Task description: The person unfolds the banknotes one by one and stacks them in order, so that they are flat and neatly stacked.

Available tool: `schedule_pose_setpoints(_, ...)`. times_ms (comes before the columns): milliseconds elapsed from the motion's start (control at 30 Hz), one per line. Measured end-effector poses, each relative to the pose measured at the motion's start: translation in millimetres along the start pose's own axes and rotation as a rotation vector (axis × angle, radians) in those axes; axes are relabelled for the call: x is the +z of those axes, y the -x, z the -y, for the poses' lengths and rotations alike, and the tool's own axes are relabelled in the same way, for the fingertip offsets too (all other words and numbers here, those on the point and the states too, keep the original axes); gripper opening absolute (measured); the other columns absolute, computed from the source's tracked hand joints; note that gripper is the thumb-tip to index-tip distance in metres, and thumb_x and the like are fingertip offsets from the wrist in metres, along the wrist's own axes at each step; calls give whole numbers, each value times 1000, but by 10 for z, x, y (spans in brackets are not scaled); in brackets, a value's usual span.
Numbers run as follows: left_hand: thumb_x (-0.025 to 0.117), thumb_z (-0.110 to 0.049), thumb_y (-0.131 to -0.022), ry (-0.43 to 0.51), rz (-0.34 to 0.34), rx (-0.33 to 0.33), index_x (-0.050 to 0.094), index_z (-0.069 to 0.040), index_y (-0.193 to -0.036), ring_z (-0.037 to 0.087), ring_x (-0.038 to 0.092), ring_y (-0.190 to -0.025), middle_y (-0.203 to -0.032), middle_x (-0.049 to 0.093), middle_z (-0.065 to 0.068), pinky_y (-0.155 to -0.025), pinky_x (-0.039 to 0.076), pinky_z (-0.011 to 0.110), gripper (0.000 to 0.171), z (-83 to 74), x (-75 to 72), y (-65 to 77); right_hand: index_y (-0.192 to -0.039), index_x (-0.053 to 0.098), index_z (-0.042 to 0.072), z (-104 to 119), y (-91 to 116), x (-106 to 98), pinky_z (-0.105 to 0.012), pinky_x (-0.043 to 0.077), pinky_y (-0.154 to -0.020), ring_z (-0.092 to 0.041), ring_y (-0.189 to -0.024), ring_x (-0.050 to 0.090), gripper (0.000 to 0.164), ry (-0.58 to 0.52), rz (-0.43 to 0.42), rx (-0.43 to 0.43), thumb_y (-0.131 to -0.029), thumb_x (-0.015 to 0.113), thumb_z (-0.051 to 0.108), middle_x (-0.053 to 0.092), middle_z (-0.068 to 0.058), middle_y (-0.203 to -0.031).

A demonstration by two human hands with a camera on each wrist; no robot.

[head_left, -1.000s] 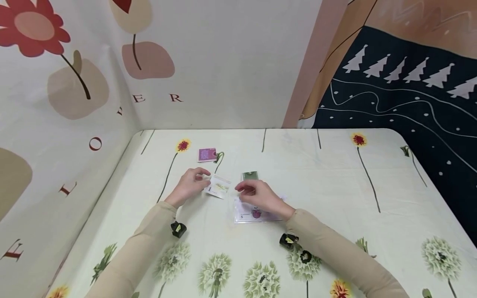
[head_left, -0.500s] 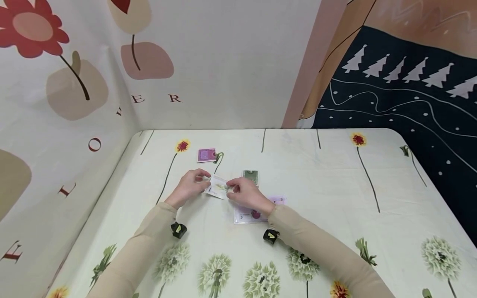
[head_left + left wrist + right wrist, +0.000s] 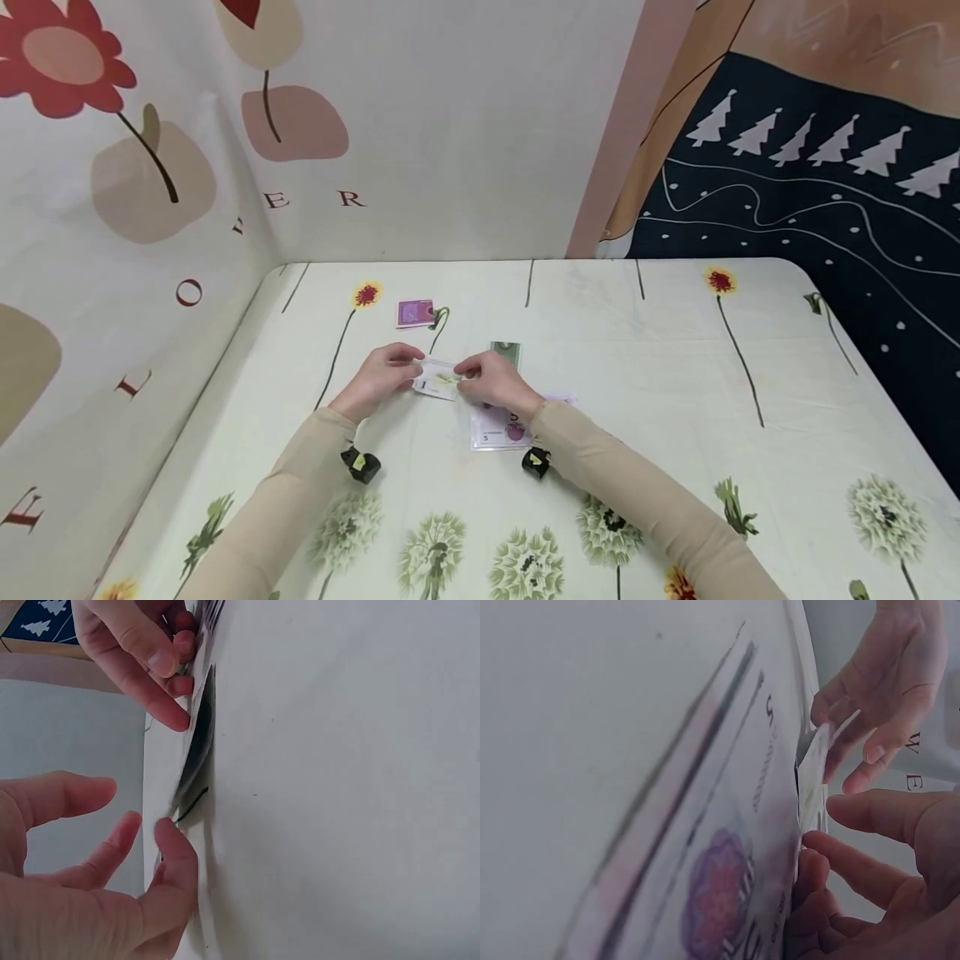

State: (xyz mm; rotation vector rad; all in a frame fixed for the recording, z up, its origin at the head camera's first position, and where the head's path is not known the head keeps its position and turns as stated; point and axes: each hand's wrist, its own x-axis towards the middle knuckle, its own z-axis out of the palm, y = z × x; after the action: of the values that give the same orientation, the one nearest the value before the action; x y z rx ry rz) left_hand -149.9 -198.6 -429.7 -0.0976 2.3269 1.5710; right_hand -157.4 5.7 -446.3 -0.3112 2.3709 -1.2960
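Observation:
A small pale banknote with a printed 1 spans the gap between the two hands. My left hand pinches its left end. At the other end, my right hand holds the note with thumb and fingertips. From the left wrist, the banknote shows edge-on, two layers gaping around a dark inside. Below the right hand lie purple banknotes marked 5, partly covered by the hand and wrist. A green banknote sits just behind the right hand, its near part hidden.
Toward the back left lies a magenta banknote stack. The table wears a white flower-print cloth. A printed wall hanging rises at its far edge, and a dark tree-print cloth hangs at the right.
My right hand has moved left from over the purple notes and taken the pale note's right end. The note has turned slightly straighter; the left hand has hardly moved.

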Motion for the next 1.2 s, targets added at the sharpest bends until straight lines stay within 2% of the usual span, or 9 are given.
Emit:
schedule_pose_setpoints(200, 54, 7, -91, 83, 16, -13, 51, 14, -121, 14, 55, -86, -113, 56, 23, -73, 49, 24, 31, 37, 1, -30, -111, 70, 4, -6, -15, 6, -21, 49, -56, -13, -74, 53, 30, 49, -26, -38, -81, 69, 5, 58, -2, -90)
schedule_pose_setpoints(333, 54, 9, -90, 111, 22, -7, 51, 15, -120, 11, 56, -79, -103, 60, 19, -68, 49, 22, 30, 62, 7, -42, -110, 70, 5, 1, -1, -9, -22, 48, -60, -14, -77, 53, 30, 6, -3, -27, -81, 71, 7, 58, -2, -91)
schedule_pose_setpoints(500, 54, 8, -91, 187, 21, 3, 50, 14, -123, 11, 57, -84, -110, 59, 22, -71, 51, 22, 33, 41, 6, -34, -111, 69, 7, -12, 27, -71, -25, 48, -68, -15, -83, 54, 28, -103, 39, -15, -84, 71, 11, 61, -2, -95)
schedule_pose_setpoints(733, 54, 6, -92, 270, 21, 24, 49, 11, -126, 12, 57, -90, -113, 58, 19, -76, 52, 23, 35, -31, 63, -13, -111, 69, 6, 6, 52, -150, -26, 49, -76, -17, -87, 59, 25, -128, 21, -72, -86, 70, 10, 63, -3, -96)
schedule_pose_setpoints(1200, 55, 7, -89, 331, 30, 89, 51, 10, -125, 14, 59, -91, -113, 59, 18, -76, 53, 24, 36, -211, 266, 24, -105, 66, 2, 6, 142, -206, -31, 55, -72, -17, -83, 62, 20, -258, -74, -126, -88, 69, 12, 65, -6, -97)
